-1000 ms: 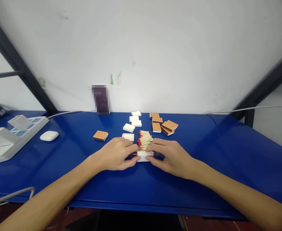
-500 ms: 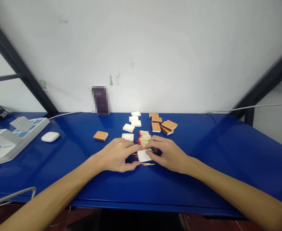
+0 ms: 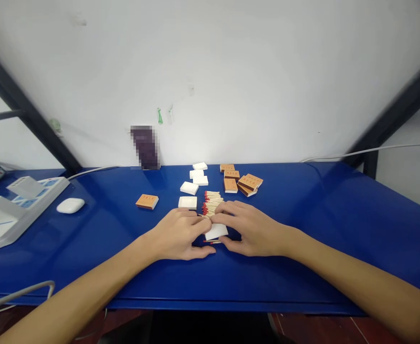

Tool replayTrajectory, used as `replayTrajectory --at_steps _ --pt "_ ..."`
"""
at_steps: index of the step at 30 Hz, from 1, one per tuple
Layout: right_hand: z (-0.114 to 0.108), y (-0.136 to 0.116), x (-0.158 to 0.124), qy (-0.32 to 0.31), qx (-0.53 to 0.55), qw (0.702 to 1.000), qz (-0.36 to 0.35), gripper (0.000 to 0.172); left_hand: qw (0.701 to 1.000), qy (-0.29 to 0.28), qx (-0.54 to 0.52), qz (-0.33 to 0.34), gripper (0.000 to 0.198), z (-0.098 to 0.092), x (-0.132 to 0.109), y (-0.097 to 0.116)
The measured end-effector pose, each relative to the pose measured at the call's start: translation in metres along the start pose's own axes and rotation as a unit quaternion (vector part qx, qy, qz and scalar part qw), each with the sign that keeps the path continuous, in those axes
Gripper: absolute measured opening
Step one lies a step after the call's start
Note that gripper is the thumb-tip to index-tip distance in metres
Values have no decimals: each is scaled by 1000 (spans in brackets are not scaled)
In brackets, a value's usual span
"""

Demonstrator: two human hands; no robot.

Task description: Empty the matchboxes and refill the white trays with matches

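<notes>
While the white tray (image 3: 216, 231) lies on the blue worktop (image 3: 320, 229) close before the match pile (image 3: 211, 203), right grip (image 3: 254, 229) pinches its edge to steady it | left grip (image 3: 179, 234) curls at the other side, fingertips together, hold unclear | loose match (image 3: 212, 242) just beside

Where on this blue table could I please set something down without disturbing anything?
The right stretch of the table, from the right hand to the right edge, is bare. So is the patch between the lone orange matchbox and the white case. It is crowded around the matches, white trays and left hand.
</notes>
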State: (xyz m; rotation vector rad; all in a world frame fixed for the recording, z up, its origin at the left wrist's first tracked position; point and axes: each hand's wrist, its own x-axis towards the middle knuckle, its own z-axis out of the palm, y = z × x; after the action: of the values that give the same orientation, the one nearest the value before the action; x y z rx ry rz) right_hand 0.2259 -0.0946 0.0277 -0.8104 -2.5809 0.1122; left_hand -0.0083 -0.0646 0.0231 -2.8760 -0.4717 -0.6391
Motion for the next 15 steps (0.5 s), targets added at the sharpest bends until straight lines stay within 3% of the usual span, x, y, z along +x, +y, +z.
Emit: replayTrajectory --at_steps 8,15 --pt "2 2 -1 59 -26 998 -24 25 1000 20 13 -19 26 4 2 -1" --pt "1 6 -1 60 26 998 4 25 999 12 24 -34 29 5 0 -1"
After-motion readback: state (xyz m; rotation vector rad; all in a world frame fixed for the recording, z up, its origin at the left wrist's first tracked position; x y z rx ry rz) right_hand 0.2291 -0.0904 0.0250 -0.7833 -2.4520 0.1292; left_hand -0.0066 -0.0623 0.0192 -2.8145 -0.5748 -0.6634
